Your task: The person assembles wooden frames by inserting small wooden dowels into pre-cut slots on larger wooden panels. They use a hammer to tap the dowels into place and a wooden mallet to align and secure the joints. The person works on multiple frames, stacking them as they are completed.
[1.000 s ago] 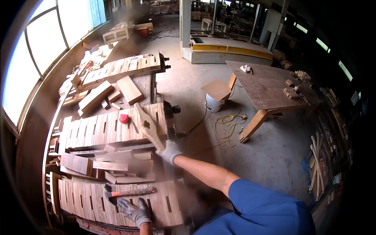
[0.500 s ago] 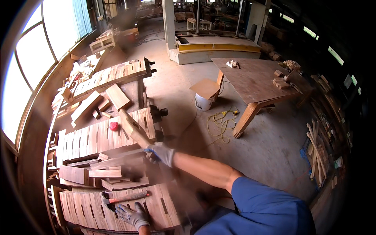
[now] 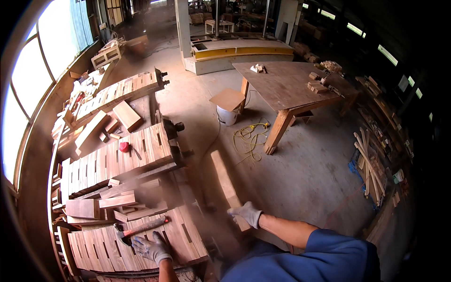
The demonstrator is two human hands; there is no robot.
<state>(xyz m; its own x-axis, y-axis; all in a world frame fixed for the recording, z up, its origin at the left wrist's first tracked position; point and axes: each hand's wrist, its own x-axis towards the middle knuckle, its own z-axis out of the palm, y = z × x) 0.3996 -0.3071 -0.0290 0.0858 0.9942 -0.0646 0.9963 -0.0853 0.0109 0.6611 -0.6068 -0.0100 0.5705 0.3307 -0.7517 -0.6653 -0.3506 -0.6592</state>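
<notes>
Right-hand grip: The gloved right hand [image 3: 247, 215] was closed around the near end of a wooden board [image 3: 223, 176].
Board position: The board pointed away from the body, to the right of the slat rows and over the floor. It rested in none of the rows.
Left-hand grip: The gloved left hand [image 3: 152, 247] held nothing. It lay palm down with fingers spread on the near slat row [image 3: 181, 225].
Hammer: The hammer [image 3: 145, 226] lay on the same row, just beyond the left hand, with neither hand gripping it.
Near row status: Slats stood side by side, with dark slots showing along the row. Whether it was complete could not be told.
Middle row status: The middle slat row [image 3: 152, 143] was likewise laid up side by side. A small red object [image 3: 124, 146] sat on top.
Far row status: The far slat row [image 3: 117, 96] appeared similarly assembled; its finer joints were too small to judge.
Loose stock, near side: Loose wooden blocks [image 3: 82, 209] lay piled between the near and middle rows, set into neither.
Loose stock, far side: Loose boards [image 3: 127, 116] lay at angles between the middle and far rows, also unset.
Overall progress: Judged by layout, three rows were formed, while the held board and the loose stock remained outside them. How much of that stock was still needed could not be determined.
</notes>
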